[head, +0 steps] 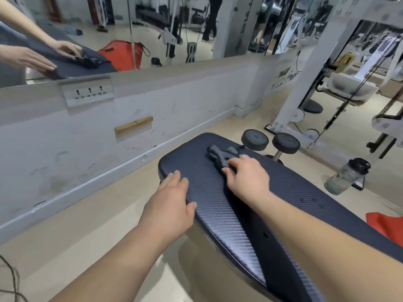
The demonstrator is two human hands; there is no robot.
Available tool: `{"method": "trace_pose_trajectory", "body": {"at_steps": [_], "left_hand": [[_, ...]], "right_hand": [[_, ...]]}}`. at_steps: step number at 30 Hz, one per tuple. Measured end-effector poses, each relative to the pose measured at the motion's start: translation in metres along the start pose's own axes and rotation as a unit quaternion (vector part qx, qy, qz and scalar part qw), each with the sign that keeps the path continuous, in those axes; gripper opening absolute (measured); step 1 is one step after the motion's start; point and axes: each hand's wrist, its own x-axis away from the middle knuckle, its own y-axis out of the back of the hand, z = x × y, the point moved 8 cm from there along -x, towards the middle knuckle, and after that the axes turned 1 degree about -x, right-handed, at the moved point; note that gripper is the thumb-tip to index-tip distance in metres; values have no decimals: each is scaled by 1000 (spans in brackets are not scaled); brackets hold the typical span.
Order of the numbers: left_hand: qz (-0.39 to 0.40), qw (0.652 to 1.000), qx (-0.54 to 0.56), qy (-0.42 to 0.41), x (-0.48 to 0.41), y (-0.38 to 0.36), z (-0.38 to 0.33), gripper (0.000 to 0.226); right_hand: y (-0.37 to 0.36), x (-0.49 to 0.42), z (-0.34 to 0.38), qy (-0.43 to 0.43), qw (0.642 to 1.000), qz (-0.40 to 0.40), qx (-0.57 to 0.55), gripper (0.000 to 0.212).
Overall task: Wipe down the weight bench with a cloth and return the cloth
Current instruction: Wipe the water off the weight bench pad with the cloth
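The weight bench [283, 192] has a dark blue textured pad that runs from the centre toward the lower right. A crumpled dark grey cloth [222, 154] lies on the pad near its far end. My right hand [246, 177] lies on the near part of the cloth with its fingers curled over it. My left hand [170, 205] rests flat with straight fingers on the left edge of the pad, thumb on top.
Two black dumbbell heads [270, 140] stand just beyond the bench's far end. A clear water bottle [346, 175] with a black cap stands on the floor at right, a red bag [386, 225] beside the bench. A white wall with a mirror is at left, a cable machine frame [305, 94] at back right.
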Motion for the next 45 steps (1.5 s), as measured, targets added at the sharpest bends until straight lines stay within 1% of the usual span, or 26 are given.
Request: {"method": "trace_pose_trajectory", "body": {"at_steps": [2, 4, 5, 7, 9, 10, 12, 14, 16, 17, 20, 22, 23, 24, 26, 29, 31, 32, 34, 36, 37, 38, 42, 43, 44, 45], "left_hand": [[-13, 999, 0, -33, -3, -1, -9, 88], [-22, 996, -14, -82, -4, 0, -21, 101], [-23, 992, -21, -121, -3, -1, -30, 102], [1, 979, -20, -203, 4, -7, -51, 93], [26, 972, 2, -235, 13, -14, -66, 79], [22, 970, 4, -240, 15, -16, -70, 73], [-9, 966, -32, -256, 16, -17, -74, 51], [-32, 964, -80, -253, 12, -19, -73, 37], [-49, 964, -116, -233, 4, -23, -73, 31], [-62, 966, -136, -212, 0, -25, -74, 28], [-83, 973, -186, -106, -10, -27, -83, 27], [-64, 978, -195, -42, -11, -33, -94, 30], [-51, 978, -199, -26, -7, -37, -104, 32], [-41, 977, -208, -26, -2, -43, -118, 35], [-19, 975, -216, -55, 17, -58, -149, 40], [10, 968, -208, -143, 47, -80, -182, 40], [-13, 959, -234, -160, 42, -76, -177, 39], [-33, 957, -249, -145, 32, -70, -166, 39], [-56, 958, -271, -72, 11, -51, -142, 39], [-48, 962, -269, -11, 8, -47, -135, 40], [-38, 961, -275, -13, 15, -52, -144, 41], [-22, 960, -278, -34, 26, -61, -159, 41], [79, 950, -236, -187, 88, -103, -222, 38], [83, 948, -236, -199, 88, -105, -224, 37], [68, 949, -241, -194, 79, -102, -219, 36], [45, 952, -251, -171, 65, -95, -209, 35]], "right_hand": [[2, 32, 22, 73, 997, 5, -40, 24], [9, 70, 35, 151, 986, 14, -73, 23], [12, 82, 35, 175, 981, 30, -83, 24], [17, 92, 30, 197, 974, 76, -87, 25], [24, 94, 20, 175, 965, 132, -144, 24], [31, 94, 11, 138, 957, 157, -203, 24], [46, 101, -15, 29, 929, 193, -315, 25], [61, 115, -52, -51, 919, 148, -362, 19], [73, 127, -91, -104, 929, 90, -343, 16], [77, 133, -105, -121, 938, 77, -314, 15], [86, 142, -129, -121, 970, 83, -194, 18], [90, 143, -136, -110, 978, 100, -147, 20], [91, 144, -140, -110, 979, 107, -134, 21], [92, 144, -145, -111, 979, 115, -127, 21], [95, 143, -155, -114, 976, 126, -133, 20], [102, 134, -165, -120, 971, 120, -170, 19], [101, 128, -169, -123, 966, 118, -195, 19], [98, 127, -170, -126, 963, 122, -205, 18], [93, 127, -173, -135, 957, 132, -219, 18], [90, 129, -177, -142, 954, 136, -226, 20], [90, 129, -176, -142, 953, 137, -231, 21], [90, 129, -175, -142, 952, 135, -237, 21], [93, 126, -168, -140, 945, 111, -274, 20], [95, 126, -167, -138, 945, 101, -278, 20], [97, 126, -167, -138, 946, 92, -280, 20], [99, 126, -167, -138, 945, 86, -283, 20]]}}
